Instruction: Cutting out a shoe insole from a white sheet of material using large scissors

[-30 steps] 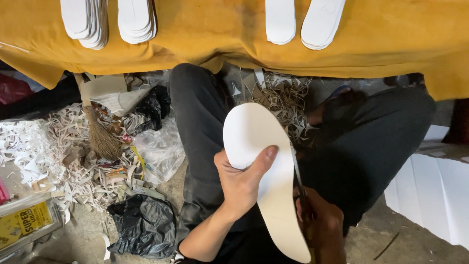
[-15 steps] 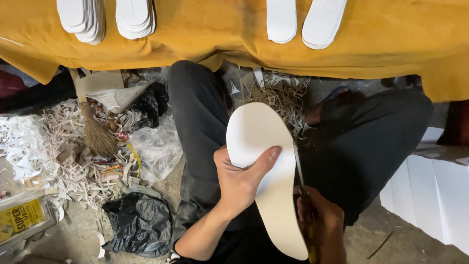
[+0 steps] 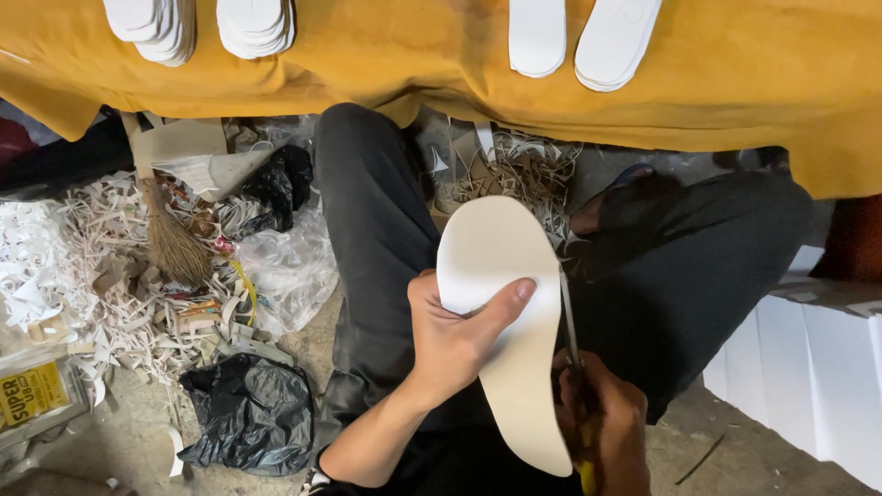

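**Trimming a white insole over the lap**

The left hand [image 3: 455, 335] clasps a white insole [image 3: 505, 321] above the knees, thumb laid across its face, fingers behind; the right hand [image 3: 602, 422], at about five o'clock from it, is clenched round the handles of scissors [image 3: 570, 335] whose blades run up the insole's right edge; how far they are open is hard to tell from here. To cut well, I judge the blades should hug the outline while the left hand turns the insole into them, thumb kept clear of the edge.

Around: at twelve o'clock a worktop [image 3: 735, 83] draped in mustard cloth carries stacks of white insoles [image 3: 253, 23]; at nine o'clock the floor holds pale offcuts [image 3: 83, 266], a small broom [image 3: 170, 243] and a black plastic bag [image 3: 248, 413]; white boxes [image 3: 808, 367] stand at three o'clock; the dark trouser legs lie just beneath the cut
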